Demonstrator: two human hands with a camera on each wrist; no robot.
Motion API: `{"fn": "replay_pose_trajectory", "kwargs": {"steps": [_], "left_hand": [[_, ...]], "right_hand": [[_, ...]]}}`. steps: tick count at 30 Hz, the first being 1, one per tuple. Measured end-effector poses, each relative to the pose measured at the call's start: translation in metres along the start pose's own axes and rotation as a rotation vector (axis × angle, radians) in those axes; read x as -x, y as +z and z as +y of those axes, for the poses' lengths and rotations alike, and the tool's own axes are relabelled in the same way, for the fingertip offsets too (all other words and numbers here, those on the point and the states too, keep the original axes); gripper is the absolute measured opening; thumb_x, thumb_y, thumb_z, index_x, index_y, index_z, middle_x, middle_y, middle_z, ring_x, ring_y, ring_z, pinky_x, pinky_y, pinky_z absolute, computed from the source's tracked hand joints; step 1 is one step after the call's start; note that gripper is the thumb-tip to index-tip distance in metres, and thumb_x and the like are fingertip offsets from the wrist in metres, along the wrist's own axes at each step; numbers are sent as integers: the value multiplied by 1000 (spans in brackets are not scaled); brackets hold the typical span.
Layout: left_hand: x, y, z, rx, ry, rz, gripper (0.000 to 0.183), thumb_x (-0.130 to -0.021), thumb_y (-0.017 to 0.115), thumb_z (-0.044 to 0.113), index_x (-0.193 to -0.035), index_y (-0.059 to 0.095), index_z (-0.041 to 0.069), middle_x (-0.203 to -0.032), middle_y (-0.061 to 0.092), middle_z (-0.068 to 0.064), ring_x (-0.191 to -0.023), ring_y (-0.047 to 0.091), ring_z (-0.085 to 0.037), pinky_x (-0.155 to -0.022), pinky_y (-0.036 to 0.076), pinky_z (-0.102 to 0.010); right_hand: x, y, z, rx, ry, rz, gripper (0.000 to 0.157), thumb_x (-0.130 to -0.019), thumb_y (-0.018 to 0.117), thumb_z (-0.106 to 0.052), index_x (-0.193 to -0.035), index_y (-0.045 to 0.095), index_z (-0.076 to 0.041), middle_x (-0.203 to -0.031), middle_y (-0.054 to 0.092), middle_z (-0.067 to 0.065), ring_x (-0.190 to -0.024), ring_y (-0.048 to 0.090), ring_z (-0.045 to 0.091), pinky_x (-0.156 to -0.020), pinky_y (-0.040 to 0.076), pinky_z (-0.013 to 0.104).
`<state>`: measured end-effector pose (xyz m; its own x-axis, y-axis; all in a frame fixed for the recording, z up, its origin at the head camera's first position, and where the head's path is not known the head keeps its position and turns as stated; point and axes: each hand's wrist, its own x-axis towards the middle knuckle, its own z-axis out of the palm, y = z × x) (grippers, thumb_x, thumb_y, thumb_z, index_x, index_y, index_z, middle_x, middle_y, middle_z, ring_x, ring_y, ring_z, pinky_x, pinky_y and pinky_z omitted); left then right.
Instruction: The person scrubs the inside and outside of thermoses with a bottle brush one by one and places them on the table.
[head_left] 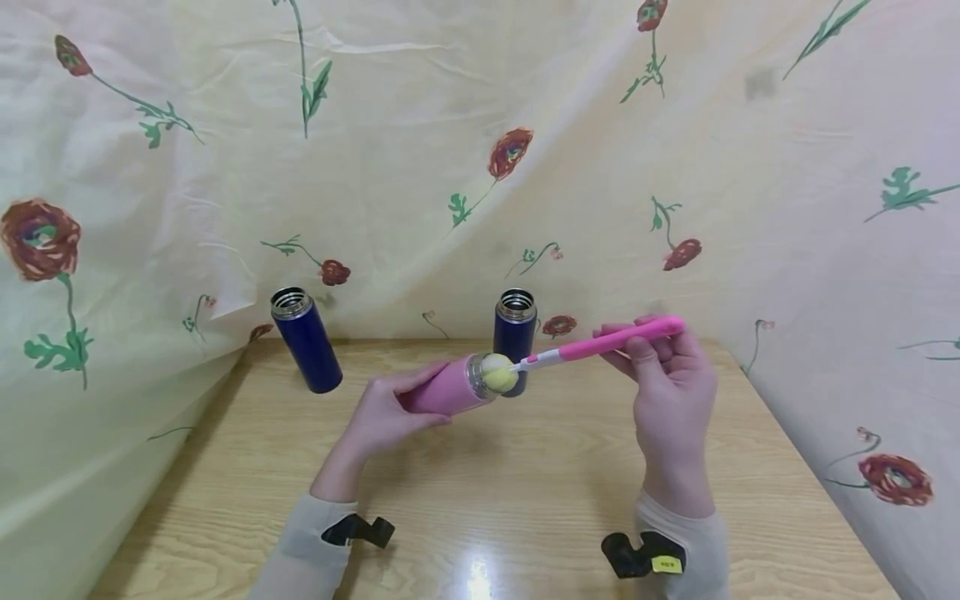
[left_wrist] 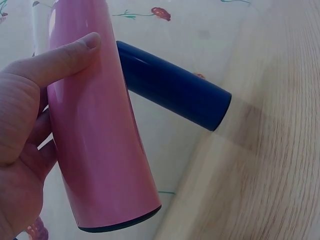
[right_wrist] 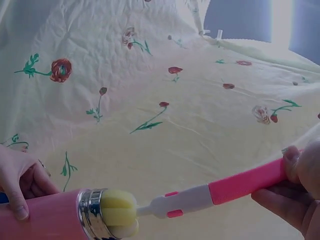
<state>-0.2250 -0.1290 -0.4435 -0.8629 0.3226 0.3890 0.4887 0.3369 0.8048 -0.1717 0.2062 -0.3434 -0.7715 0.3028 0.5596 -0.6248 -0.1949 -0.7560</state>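
My left hand (head_left: 390,408) grips a pink bottle (head_left: 448,388) round its body, tilted so its lidless mouth faces right. In the left wrist view the thumb lies across the pink bottle (left_wrist: 100,135). My right hand (head_left: 667,383) holds a bottle brush (head_left: 611,340) by its pink handle, fingers and thumb round it. The brush's yellow and white sponge head (right_wrist: 119,207) sits at the bottle's metal rim (right_wrist: 92,212), partly inside the mouth. The white neck of the brush slopes up toward my right hand.
On the wooden table (head_left: 555,483), a dark blue bottle (head_left: 306,346) without a lid stands at the back left. Another blue bottle (head_left: 514,333), also uncapped, stands behind the sponge head. A flower-patterned cloth (head_left: 405,167) hangs behind and along both sides.
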Motion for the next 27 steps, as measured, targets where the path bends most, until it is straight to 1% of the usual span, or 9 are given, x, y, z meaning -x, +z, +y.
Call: {"fn": "replay_pose_trajectory", "kwargs": {"steps": [3,6,11,14,16,18,21,24,27], "left_hand": [[0,0,2,13,-11,-9,75,-75,100,14,-144,70,23,-140,70,2,-130,66,-26,-109,51,-54],[0,0,3,30,-23,-20,75,-74,101,15,-142,72,23,-138,71,4,-128,67,-24,-107,52,-54],[1,-1,7,44,-19,-56,75,-72,102,14,-140,74,26,-134,73,8,-124,69,-22,-104,54,-53],[2,-2,7,37,-26,-80,75,-73,101,14,-141,73,30,-135,73,10,-124,69,-22,-104,54,-53],[2,-3,7,30,-31,-88,75,-74,101,15,-141,73,31,-135,72,10,-124,68,-22,-104,54,-52],[2,-3,6,35,-28,-91,75,-74,101,15,-141,73,30,-135,72,10,-124,68,-22,-104,54,-52],[2,-2,7,46,-18,-86,74,-74,101,16,-141,73,24,-134,73,10,-125,68,-21,-106,52,-53],[2,0,11,56,2,-79,74,-73,102,18,-141,73,22,-134,73,12,-125,68,-19,-107,51,-54],[1,1,15,58,1,-66,73,-72,102,20,-140,74,26,-134,73,12,-125,68,-18,-108,51,-54]], "right_hand": [[0,-2,0,-19,-49,-46,11,-104,63,6,-111,61,13,-103,77,21,-98,79,29,-88,60,43],[-1,-5,2,-65,-130,-129,7,-103,57,13,-110,58,17,-102,77,22,-97,79,30,-87,61,42],[-4,-11,10,-174,-265,-380,5,-99,50,25,-101,53,22,-102,77,22,-100,79,32,-89,62,42],[-7,-14,16,-185,-298,-515,7,-99,50,25,-100,53,19,-104,78,20,-105,78,32,-94,61,41],[-7,-15,18,-166,-292,-561,9,-99,50,25,-101,54,17,-106,78,19,-107,77,32,-96,60,41],[-6,-15,19,-136,-240,-575,11,-98,49,26,-103,54,17,-107,78,18,-109,77,31,-96,60,41],[-2,-11,20,58,-79,-560,17,-96,56,25,-106,60,13,-108,79,12,-106,78,24,-93,61,37],[4,0,22,232,83,-546,18,-97,65,17,-112,67,8,-108,80,7,-101,78,19,-89,63,35],[7,12,25,276,142,-528,19,-99,69,9,-118,70,7,-111,78,8,-99,77,20,-89,63,36]]}}
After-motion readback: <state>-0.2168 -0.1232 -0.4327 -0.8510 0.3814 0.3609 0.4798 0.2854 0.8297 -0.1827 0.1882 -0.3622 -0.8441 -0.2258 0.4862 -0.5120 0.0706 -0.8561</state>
